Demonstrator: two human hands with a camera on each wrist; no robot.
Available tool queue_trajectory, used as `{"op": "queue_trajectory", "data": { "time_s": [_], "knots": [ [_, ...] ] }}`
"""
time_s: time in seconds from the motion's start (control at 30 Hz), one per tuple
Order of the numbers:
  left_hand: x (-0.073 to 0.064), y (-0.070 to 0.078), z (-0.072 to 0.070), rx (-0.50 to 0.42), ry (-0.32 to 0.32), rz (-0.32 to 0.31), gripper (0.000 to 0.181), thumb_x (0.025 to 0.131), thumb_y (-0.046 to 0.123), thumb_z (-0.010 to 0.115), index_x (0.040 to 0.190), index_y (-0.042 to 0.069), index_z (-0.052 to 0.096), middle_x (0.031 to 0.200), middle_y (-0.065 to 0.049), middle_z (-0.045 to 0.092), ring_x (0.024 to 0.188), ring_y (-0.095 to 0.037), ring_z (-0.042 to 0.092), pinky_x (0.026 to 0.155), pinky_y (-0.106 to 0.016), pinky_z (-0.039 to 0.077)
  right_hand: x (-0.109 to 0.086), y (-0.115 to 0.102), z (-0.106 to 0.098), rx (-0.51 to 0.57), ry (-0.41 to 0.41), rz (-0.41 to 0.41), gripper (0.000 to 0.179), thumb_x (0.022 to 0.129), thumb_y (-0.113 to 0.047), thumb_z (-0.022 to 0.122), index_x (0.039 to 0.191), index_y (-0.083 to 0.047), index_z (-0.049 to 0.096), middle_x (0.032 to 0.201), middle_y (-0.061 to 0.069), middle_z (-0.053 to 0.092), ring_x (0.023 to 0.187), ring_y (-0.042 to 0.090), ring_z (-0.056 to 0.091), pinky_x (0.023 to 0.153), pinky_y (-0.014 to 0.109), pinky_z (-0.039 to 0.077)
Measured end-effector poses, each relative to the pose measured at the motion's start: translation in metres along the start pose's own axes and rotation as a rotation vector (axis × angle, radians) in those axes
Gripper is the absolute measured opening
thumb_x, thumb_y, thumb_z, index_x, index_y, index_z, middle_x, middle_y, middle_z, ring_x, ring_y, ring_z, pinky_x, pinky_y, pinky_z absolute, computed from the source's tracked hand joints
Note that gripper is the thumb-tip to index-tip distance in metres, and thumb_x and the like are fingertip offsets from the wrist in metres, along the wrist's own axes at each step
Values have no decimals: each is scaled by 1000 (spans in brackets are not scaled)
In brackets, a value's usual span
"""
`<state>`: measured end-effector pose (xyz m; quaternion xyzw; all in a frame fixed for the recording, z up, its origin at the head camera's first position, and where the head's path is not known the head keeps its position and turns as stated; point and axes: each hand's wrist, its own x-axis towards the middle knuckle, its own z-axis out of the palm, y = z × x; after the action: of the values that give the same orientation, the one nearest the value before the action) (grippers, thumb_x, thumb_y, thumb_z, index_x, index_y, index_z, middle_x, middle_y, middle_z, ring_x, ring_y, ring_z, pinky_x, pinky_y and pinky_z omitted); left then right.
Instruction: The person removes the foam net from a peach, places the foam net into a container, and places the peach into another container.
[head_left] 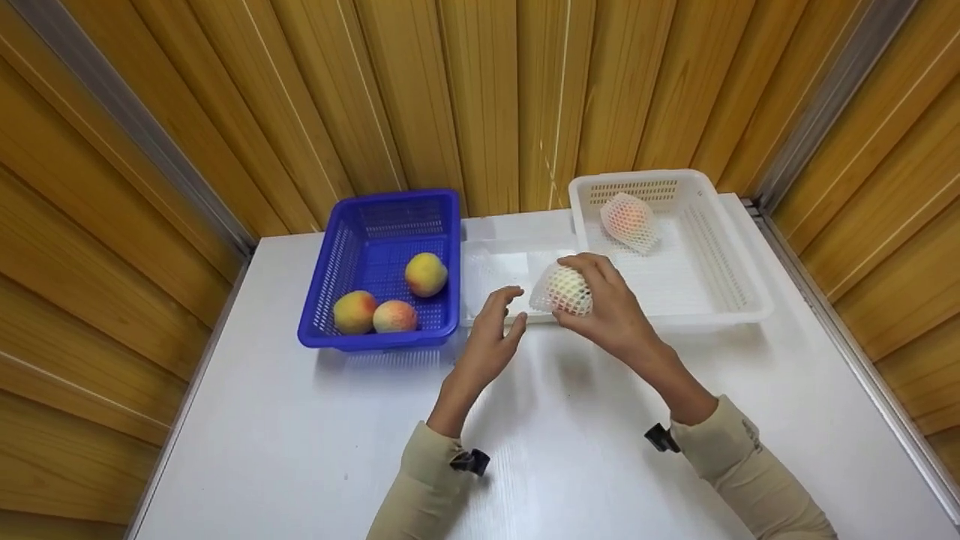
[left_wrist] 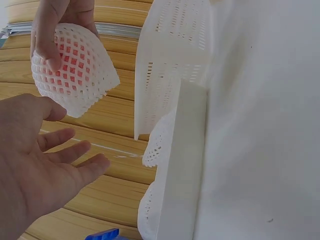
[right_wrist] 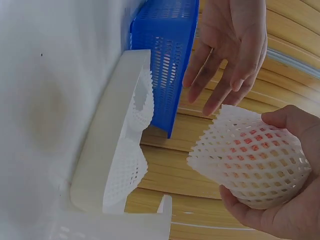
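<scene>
My right hand grips a peach in a white foam net sleeve, thumb and fingers curled round its sides. The net's loose open end points toward my left hand, and red skin shows through the mesh in the right wrist view. Held apart from the fruit, my left hand has its fingers spread and nothing in them. Both hands are above the near edge of a low white tray, where more white foam nets lie.
On the left, a blue basket holds bare peaches, two more lying near its front. At the right, a white basket contains one net-wrapped peach. Wood-patterned walls enclose the white table.
</scene>
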<state>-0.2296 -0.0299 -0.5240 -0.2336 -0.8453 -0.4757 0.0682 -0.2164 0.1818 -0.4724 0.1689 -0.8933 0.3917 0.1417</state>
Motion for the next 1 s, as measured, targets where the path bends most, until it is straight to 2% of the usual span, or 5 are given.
{"op": "queue_trajectory", "data": {
  "time_s": [0.17, 0.27, 0.57, 0.7, 1.0],
  "knots": [
    [-7, -1, -4, 234, 40, 76, 37, 101, 7, 58, 137, -1, 51, 144, -18, 51, 136, -33, 48, 115, -43, 41, -10, 1, 17, 64, -19, -7, 71, 78, -16, 88, 140, -16, 54, 140, 12, 49, 119, 31, 55, 90, 51, 55],
    [-10, -2, -4, 312, 54, 90, 37, 100, 5, 58, 136, 0, 52, 145, -18, 50, 132, -34, 50, 112, -44, 44, -18, 7, 30, 109, -54, 18, 71, 77, -17, 90, 139, -16, 55, 140, 10, 50, 117, 31, 57, 88, 50, 56],
    [-19, -8, -6, 311, 113, 108, 39, 96, -1, 58, 134, 0, 56, 141, -18, 54, 131, -33, 53, 111, -44, 46, -32, 28, 73, 254, -88, 75, 73, 74, -24, 93, 132, -10, 51, 131, 10, 56, 109, 27, 60, 85, 42, 55],
    [-25, -13, -10, 298, 144, 91, 39, 95, -3, 59, 134, 0, 56, 140, -18, 55, 133, -33, 52, 111, -44, 45, -30, 35, 92, 313, -89, 55, 72, 71, -21, 94, 126, -9, 48, 127, 10, 54, 109, 28, 58, 86, 43, 55],
    [-39, -22, -17, 308, 169, 64, 38, 94, -3, 60, 132, 1, 58, 140, -19, 55, 132, -36, 52, 109, -49, 46, -26, 45, 125, 324, -199, -33, 72, 69, -19, 95, 120, -9, 45, 125, 11, 51, 113, 28, 55, 94, 44, 53]
  ]
}}
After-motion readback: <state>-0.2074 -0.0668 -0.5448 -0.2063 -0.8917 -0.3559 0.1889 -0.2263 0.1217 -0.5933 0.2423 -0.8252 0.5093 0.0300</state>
